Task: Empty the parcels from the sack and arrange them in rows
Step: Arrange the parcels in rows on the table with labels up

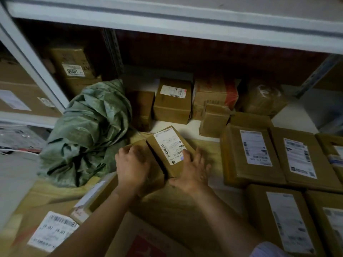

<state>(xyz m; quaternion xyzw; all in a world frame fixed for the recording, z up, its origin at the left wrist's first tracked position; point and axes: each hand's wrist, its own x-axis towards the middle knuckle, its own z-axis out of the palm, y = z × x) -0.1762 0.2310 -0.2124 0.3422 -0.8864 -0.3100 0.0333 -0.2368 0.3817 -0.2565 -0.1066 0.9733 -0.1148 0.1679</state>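
Gripping small labelled box (169,150) w/ left hand (132,168) & right hand (191,172) beside sack (87,130); arranging step; next prob needs setting it by rows (250,154)

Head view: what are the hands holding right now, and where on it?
Both hands hold a small labelled cardboard parcel: the left hand on its left side, the right hand at its lower right edge, beside the green sack.
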